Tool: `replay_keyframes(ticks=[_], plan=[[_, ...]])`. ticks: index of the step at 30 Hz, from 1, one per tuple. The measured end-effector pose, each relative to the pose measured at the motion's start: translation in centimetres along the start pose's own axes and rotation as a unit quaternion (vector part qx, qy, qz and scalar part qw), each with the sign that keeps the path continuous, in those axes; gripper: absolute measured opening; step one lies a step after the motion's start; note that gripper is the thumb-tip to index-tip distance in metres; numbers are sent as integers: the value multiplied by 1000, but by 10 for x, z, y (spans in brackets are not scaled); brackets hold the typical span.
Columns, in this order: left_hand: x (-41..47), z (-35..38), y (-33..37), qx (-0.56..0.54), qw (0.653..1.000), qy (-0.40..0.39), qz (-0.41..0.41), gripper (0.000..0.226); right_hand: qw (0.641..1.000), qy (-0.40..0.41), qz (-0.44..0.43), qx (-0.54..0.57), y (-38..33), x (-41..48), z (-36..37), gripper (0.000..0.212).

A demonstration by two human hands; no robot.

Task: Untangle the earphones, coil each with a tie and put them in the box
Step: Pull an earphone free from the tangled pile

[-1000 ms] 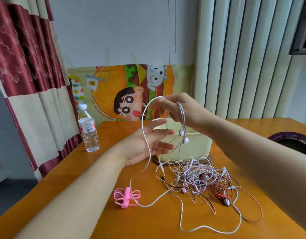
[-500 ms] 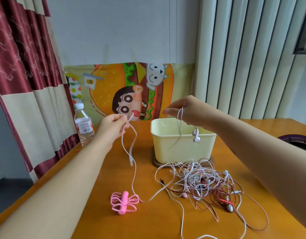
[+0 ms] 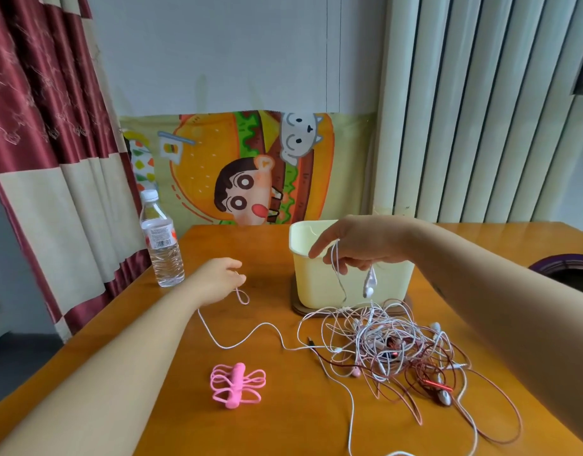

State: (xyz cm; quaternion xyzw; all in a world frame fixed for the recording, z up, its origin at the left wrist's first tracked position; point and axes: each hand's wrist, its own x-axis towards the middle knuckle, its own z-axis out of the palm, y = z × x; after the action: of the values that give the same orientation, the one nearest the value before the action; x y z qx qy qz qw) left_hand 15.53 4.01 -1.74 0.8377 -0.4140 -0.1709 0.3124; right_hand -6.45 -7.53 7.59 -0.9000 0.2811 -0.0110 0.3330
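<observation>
A tangle of white and red earphone cables point(image 3: 392, 352) lies on the wooden table point(image 3: 158, 383) in front of a pale yellow box point(image 3: 319, 287). My left hand point(image 3: 217, 279) is low over the table and pinches one end of a white cable point(image 3: 240, 339), which trails right into the tangle. My right hand point(image 3: 355, 243) hangs in front of the box's rim and grips the same earphone's other end; two white earbuds point(image 3: 369, 284) dangle below it. A bunch of pink cable ties point(image 3: 238, 385) lies near the front.
A clear water bottle point(image 3: 161, 241) stands at the table's left edge beside a red and cream curtain. A cartoon burger poster leans against the back wall. A dark round object point(image 3: 566, 268) sits at the far right. The box stands on a wooden coaster.
Both hands have dropped lower. My left hand moved down to the table with the cable end, and the white cable now lies slack across the wood. My right hand lowered the earbuds before the box.
</observation>
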Motion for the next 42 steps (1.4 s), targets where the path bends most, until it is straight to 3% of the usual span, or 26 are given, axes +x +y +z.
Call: replay_keyframes(ticks=[5,9,11,14,18,20,23,26,31,33,35,37,39,42], plan=[[-5,-3,10,185,978,81,59,35,996,-65,1,-63,-8,-4,-4,30],[-25,-3,46,110,975,117,153,21,994,-101,6,-44,-8,-7,-9,29],[-40,-1,67,25,983,61,171,17,994,-109,1,-22,-6,-8,-12,29],[-68,3,89,-82,984,-86,136,29,994,-110,-14,27,-1,-10,-15,29],[-99,9,101,-118,928,-329,130,30,990,-127,-29,53,6,-18,-22,28],[-104,17,102,-110,913,-370,132,49,985,-155,-34,60,8,-23,-24,32],[-102,26,98,-161,924,-329,108,61,981,-165,-48,91,11,-29,-26,44],[-94,27,98,-298,921,-245,58,53,972,-169,-71,144,13,-38,-29,43],[-78,27,103,-544,830,-120,-17,29,961,-171,-125,179,10,-48,-27,18],[-73,25,104,-623,778,-72,-40,16,958,-198,-129,164,9,-50,-21,19],[-69,22,106,-681,729,-33,-54,19,956,-234,-126,127,9,-53,-14,23],[-67,18,107,-710,703,-13,-50,18,953,-265,-119,86,11,-54,-6,21],[-66,15,108,-709,704,-22,-38,19,959,-258,-104,52,13,-52,-2,15],[-76,9,113,-665,739,-107,-2,23,990,-97,-98,26,13,-46,2,12]])
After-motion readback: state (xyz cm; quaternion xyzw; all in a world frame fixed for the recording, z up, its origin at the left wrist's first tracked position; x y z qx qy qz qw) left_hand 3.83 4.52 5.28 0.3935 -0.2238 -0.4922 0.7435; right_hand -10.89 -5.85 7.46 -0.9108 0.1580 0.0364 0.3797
